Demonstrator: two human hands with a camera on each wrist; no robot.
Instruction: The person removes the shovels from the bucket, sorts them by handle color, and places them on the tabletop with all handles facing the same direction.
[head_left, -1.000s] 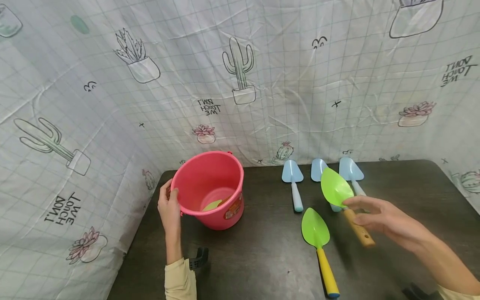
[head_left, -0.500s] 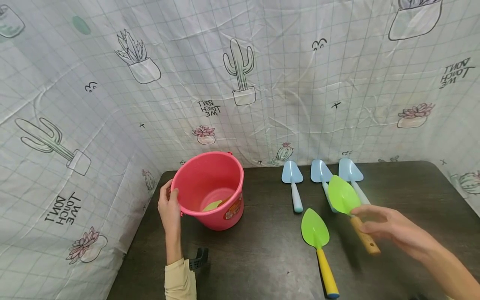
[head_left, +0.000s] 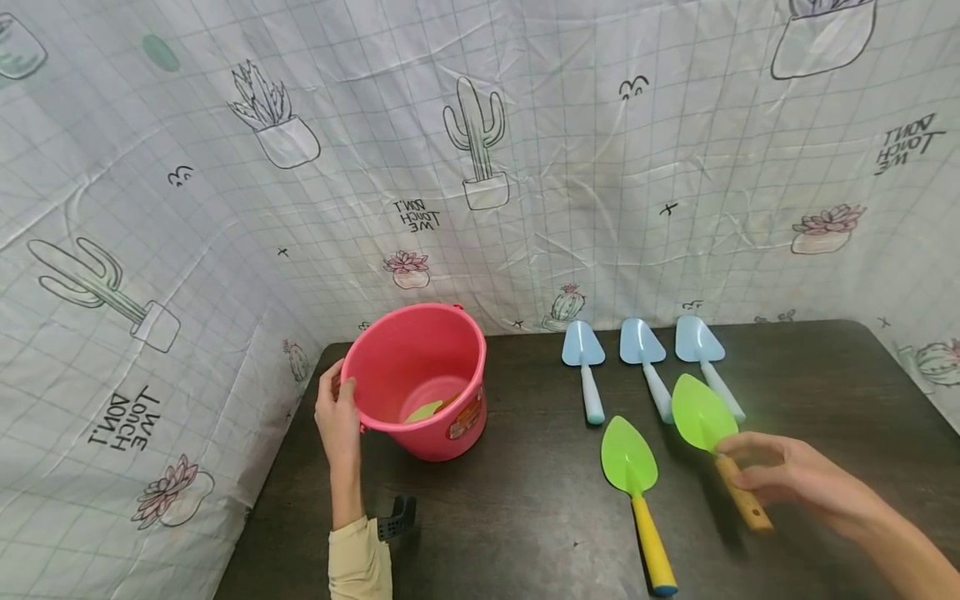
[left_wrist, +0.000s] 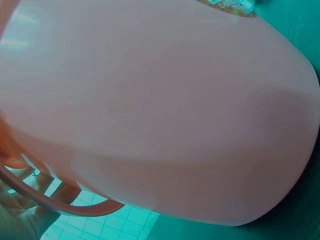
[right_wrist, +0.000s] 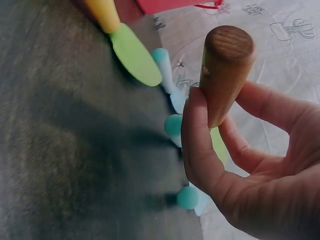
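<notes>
A pink bucket [head_left: 416, 350] leans toward me at the left of the table, and my left hand [head_left: 339, 417] grips its rim from the left side. Inside it lies something yellow-green, mostly hidden by the wall. Between thumb and fingers, my right hand [head_left: 802, 483] pinches the wooden handle of a green trowel [head_left: 703, 414], blade pointing away from me. The right wrist view shows the wooden handle end [right_wrist: 227, 65] above the table. Left of it a second green trowel [head_left: 630, 458] with a yellow handle lies flat.
Three light-blue trowels lie in a row at the table's back: the left one [head_left: 583, 346], the middle one [head_left: 641, 343] and the right one [head_left: 699, 340]. Behind the dark table [head_left: 525, 517] hangs a white cloth [head_left: 570, 167] printed with cacti.
My right hand has drawn the wooden-handled trowel toward me and a little right, uncovering the middle and right blue trowels. My left hand and the bucket have stayed put.
</notes>
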